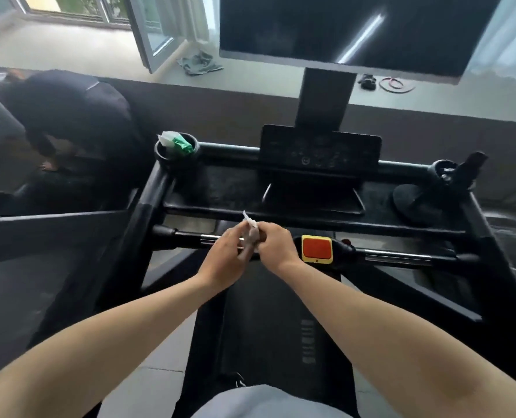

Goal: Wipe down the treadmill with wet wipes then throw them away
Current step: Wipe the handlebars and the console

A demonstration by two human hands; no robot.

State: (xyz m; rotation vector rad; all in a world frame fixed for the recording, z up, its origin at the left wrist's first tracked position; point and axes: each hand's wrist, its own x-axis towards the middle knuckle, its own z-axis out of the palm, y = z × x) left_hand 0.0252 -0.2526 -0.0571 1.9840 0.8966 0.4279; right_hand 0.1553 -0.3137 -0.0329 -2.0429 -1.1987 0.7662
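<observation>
White crumpled wet wipe [250, 232] sits pinched between left hand [224, 258] and right hand [276, 246].

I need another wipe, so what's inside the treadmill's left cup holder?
A white and green packet sticks out of the cup holder; its lower part and anything beneath are hidden.

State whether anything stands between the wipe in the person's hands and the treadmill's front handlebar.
Nothing visible does. The left hand and right hand both pinch the wipe right over the handlebar, with no object between them. The red stop button sits on the bar to the right of the hands, off that path.
</observation>
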